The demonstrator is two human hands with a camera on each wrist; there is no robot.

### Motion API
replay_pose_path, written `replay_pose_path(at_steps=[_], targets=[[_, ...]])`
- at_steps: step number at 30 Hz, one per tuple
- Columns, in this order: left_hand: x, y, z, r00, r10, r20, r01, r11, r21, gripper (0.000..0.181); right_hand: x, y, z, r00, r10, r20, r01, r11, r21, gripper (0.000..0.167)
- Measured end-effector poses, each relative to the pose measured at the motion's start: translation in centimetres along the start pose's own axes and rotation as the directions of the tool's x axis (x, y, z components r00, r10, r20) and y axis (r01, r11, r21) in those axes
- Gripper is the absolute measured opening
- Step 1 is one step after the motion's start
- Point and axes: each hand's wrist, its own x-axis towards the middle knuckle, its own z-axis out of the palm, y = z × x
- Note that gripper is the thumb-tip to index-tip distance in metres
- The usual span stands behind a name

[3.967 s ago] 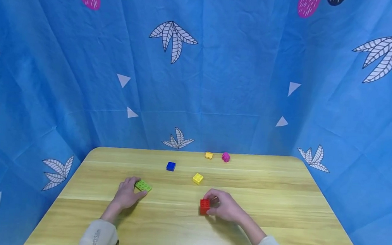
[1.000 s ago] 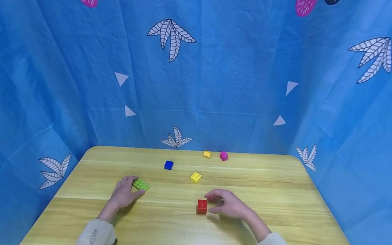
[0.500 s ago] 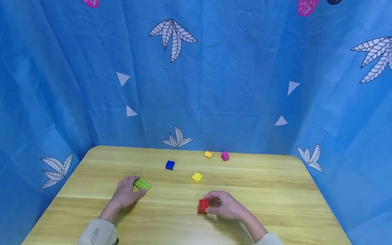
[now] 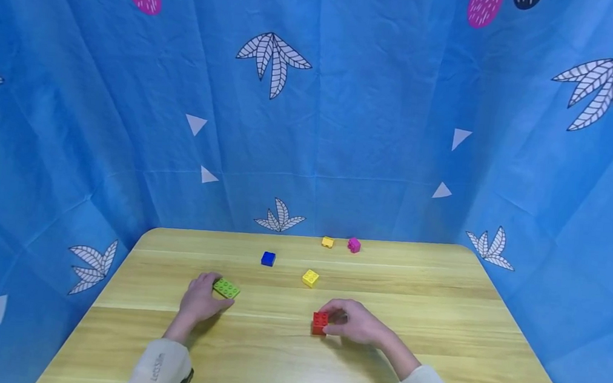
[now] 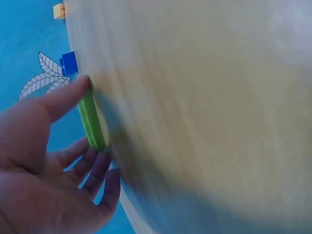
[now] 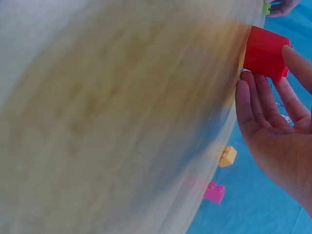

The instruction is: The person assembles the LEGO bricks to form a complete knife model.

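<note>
The wood-grain table (image 4: 269,365) bears a green brick (image 4: 227,288) in the left grip (image 4: 201,299), a red brick (image 4: 319,324) in the right grip (image 4: 354,322), a yellow brick (image 4: 310,278) beyond and between them, a blue brick (image 4: 268,259) farther out, nearer the left grip, and an orange brick (image 4: 327,242) and a magenta brick (image 4: 354,245) well beyond the right grip

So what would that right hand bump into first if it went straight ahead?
Probably the red brick; it sits right at the right hand, seemingly touching, though depth is unclear.
</note>
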Motion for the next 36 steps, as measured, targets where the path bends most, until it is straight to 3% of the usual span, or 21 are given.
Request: replay_pose_path(at_steps=[4,13,24,36], targets=[[0.0,0.1,-0.1,1.000,-0.004,-0.003,0.004,1.000,0.018,0.072,0.0,0.2,0.0,1.000,0.000,0.004,0.000,1.000,0.009,0.030],[0.0,0.5,-0.4,1.000,-0.021,-0.005,0.021,0.998,-0.054,0.072,-0.1,0.1,-0.1,1.000,-0.003,-0.004,0.003,1.000,0.018,0.031],[-1.5,1.9,-0.6,1.000,-0.003,-0.017,0.001,0.992,-0.124,0.075,0.0,0.3,-0.1,1.000,-0.005,0.004,0.005,1.000,0.009,0.031],[-2.8,4.1,0.3,0.999,0.031,-0.031,-0.039,0.955,-0.294,0.072,0.1,0.5,-0.2,1.000,-0.001,0.007,0.001,1.000,0.018,0.030]])
